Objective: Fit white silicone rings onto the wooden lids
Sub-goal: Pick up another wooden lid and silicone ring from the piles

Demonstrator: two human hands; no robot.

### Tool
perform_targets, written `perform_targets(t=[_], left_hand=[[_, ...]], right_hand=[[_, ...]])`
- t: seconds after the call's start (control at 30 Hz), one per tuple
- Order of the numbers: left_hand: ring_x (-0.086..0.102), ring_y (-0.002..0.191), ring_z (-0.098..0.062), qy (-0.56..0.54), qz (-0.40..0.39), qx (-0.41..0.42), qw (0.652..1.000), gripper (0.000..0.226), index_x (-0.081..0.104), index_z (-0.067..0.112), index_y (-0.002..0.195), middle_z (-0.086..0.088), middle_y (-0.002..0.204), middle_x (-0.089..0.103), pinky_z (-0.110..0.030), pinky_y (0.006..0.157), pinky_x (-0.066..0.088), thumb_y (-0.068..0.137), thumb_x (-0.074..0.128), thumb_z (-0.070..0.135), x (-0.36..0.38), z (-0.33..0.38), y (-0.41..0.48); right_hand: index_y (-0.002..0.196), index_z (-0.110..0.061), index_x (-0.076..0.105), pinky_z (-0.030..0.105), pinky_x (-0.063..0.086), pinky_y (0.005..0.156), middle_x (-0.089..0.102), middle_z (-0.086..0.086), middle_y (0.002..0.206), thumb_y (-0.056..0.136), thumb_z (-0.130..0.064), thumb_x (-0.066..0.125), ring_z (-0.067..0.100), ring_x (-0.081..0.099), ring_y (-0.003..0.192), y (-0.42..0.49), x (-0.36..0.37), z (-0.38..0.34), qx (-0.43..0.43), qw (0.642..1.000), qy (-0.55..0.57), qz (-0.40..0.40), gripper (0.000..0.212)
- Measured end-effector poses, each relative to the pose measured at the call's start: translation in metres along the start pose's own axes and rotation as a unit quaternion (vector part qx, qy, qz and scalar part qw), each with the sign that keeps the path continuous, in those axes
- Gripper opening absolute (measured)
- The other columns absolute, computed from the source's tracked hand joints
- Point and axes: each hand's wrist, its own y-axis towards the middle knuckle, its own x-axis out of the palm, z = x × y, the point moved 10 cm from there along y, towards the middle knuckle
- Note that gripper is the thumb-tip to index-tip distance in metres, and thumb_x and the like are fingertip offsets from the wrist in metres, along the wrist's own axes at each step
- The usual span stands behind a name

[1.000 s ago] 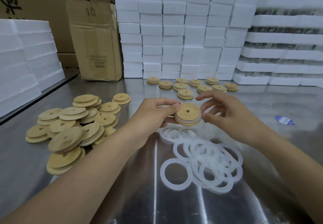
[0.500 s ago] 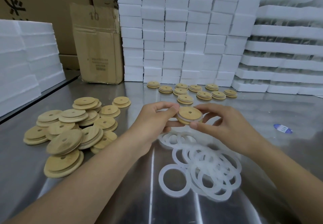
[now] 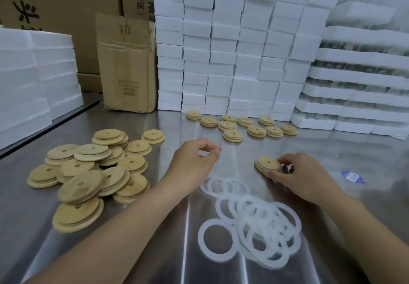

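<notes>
I see metal table (image 3: 332,150) glossy w/ streaky reflections, wood lids (image 3: 80,186) by left edge matt, pale grain, silicone rings (image 3: 201,239) translucent, smooth, foam blocks (image 3: 221,51) at back edge rough, cardboard box (image 3: 128,73) creased, matt.

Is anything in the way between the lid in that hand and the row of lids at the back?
No. Only bare metal table lies between the lid in the right hand and the back lids.
</notes>
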Motion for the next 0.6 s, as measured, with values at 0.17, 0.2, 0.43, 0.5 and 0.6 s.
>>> perform_targets(t=[0.17,0.2,0.43,0.5,0.6], left_hand=[[0.068,0.087,0.0,0.114,-0.001,0.033,0.993,0.013,0.076,0.039,0.104,0.022,0.115,0.063,-0.018,0.073,0.054,0.104,0.066,0.032,0.002,-0.003,0.003],[0.068,0.086,0.0,0.122,0.001,0.038,0.992,0.013,0.076,0.04,0.102,0.022,0.114,0.06,-0.016,0.071,0.054,0.104,0.066,0.032,0.002,-0.003,0.003],[0.063,0.099,0.0,0.137,0.005,0.054,0.989,0.012,0.074,0.042,0.098,0.023,0.113,0.056,-0.025,0.082,0.054,0.103,0.066,0.034,0.003,-0.004,0.005],[0.063,0.101,-0.001,0.143,0.004,0.056,0.988,0.012,0.074,0.042,0.099,0.021,0.114,0.057,-0.026,0.084,0.052,0.103,0.066,0.035,0.003,-0.003,0.005],[0.062,0.104,-0.002,0.164,0.005,0.053,0.985,0.011,0.074,0.042,0.102,0.019,0.117,0.059,-0.03,0.087,0.054,0.104,0.065,0.035,0.0,-0.004,0.004]], right_hand=[[0.114,-0.038,0.051,0.035,0.051,0.067,0.065,-0.009,0.087,0.073,-0.076,0.075,0.01,0.062,0.078,-0.006,-0.006,-0.005,-0.007,1.0,0.024,0.018,0.061],[0.115,-0.038,0.051,0.034,0.051,0.066,0.067,-0.008,0.084,0.075,-0.073,0.076,0.011,0.063,0.076,-0.007,-0.005,-0.009,-0.016,0.999,0.048,0.016,0.058],[0.162,-0.053,0.008,0.042,0.036,0.119,0.038,-0.009,0.167,0.097,-0.057,0.066,0.024,0.046,0.147,-0.019,0.023,-0.029,-0.062,0.989,0.082,-0.109,0.087],[0.162,-0.051,0.01,0.042,0.035,0.12,0.034,-0.01,0.169,0.098,-0.059,0.062,0.024,0.045,0.148,-0.02,0.023,-0.031,-0.068,0.989,0.076,-0.109,0.082],[0.161,-0.048,0.015,0.042,0.038,0.118,0.041,-0.01,0.166,0.099,-0.06,0.059,0.024,0.051,0.142,-0.019,0.024,-0.033,-0.07,0.989,0.067,-0.113,0.077]])
